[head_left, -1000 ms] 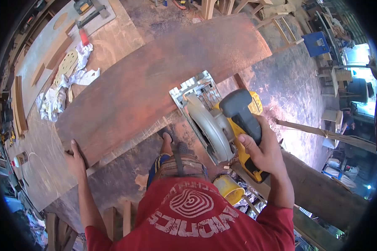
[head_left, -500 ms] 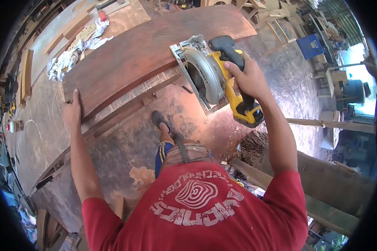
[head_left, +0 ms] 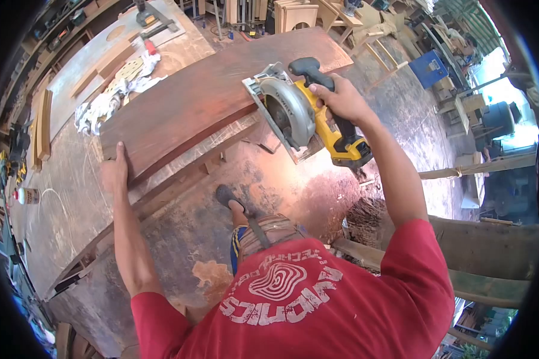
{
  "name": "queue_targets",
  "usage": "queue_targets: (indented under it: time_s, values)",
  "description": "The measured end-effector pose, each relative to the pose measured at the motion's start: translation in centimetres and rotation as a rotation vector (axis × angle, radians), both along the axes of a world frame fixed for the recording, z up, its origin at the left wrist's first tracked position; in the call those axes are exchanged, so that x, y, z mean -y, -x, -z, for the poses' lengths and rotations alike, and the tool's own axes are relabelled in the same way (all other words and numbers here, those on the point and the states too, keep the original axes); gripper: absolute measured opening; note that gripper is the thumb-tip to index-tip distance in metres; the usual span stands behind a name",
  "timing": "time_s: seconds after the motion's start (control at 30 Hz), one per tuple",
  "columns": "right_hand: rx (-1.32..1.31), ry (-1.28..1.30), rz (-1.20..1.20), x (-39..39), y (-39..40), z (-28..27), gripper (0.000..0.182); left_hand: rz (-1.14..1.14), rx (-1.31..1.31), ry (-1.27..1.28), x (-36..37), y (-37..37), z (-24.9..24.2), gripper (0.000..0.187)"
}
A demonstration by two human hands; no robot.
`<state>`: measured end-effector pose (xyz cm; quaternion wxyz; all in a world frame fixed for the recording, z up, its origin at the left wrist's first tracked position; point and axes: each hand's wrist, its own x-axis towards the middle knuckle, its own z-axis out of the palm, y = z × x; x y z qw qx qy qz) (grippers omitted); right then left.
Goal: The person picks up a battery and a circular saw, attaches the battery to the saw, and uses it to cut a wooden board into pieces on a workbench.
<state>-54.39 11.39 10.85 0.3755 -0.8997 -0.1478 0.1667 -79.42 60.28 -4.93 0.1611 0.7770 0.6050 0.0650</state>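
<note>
A long reddish-brown wooden board [head_left: 191, 90] lies across the worktable [head_left: 60, 200], its near edge overhanging a lower strip of wood. My left hand [head_left: 115, 170] grips the board's near left corner, thumb flat on top and fingers mostly hidden. In my right hand [head_left: 344, 100] is a yellow and black cordless circular saw [head_left: 328, 128], held by its rear handle. The front of the saw's metal base plate [head_left: 257, 90] overlaps the board's near edge toward the right end. The rest of the saw hangs out over the floor, its guard facing left.
White rags [head_left: 111, 102] and wooden strips [head_left: 105, 66] lie behind the board. A small bottle [head_left: 27, 195] stands at the table's left. Beyond the right arm are a blue box [head_left: 428, 69] and a horizontal pole [head_left: 479, 166]. One sandalled foot [head_left: 227, 196] shows below.
The whole view has shifted and turned slightly, showing more of the workshop at the top. Both hands keep their holds, and the saw stays at the board's near edge.
</note>
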Motion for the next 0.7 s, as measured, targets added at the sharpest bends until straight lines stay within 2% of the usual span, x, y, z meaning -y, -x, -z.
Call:
queue_targets:
  time_s: [0.1,0.3,0.4,0.47,0.53,0.6,0.7]
  values:
    - [0.011,0.008,0.003,-0.6,-0.1,-0.1,0.037,0.109,0.113,-0.002,-0.9,1.2,1.3,0.099]
    - [-0.062,-0.017,0.03,-0.5,0.9,-0.1,0.035,0.051,0.105,0.036,0.3,0.8,-0.4,0.097]
    - [-0.072,-0.012,0.045,-0.3,0.9,-0.3,0.035,0.237,0.365,0.09,-2.6,2.4,2.1,0.087]
    - [-0.067,-0.013,0.045,-0.4,1.1,-0.1,0.035,0.307,0.469,0.172,-3.5,2.8,2.1,0.079]
    - [-0.023,0.001,0.025,-1.0,0.9,-1.0,0.036,0.343,0.588,0.255,-3.8,2.4,2.4,0.073]
    - [-0.105,-0.014,0.074,-0.9,0.6,-0.9,0.033,0.358,0.675,0.33,-3.8,2.4,2.1,0.069]
    - [-0.171,-0.016,0.101,-0.8,-0.4,-0.8,0.034,0.364,0.594,0.36,-3.6,2.1,0.6,0.067]
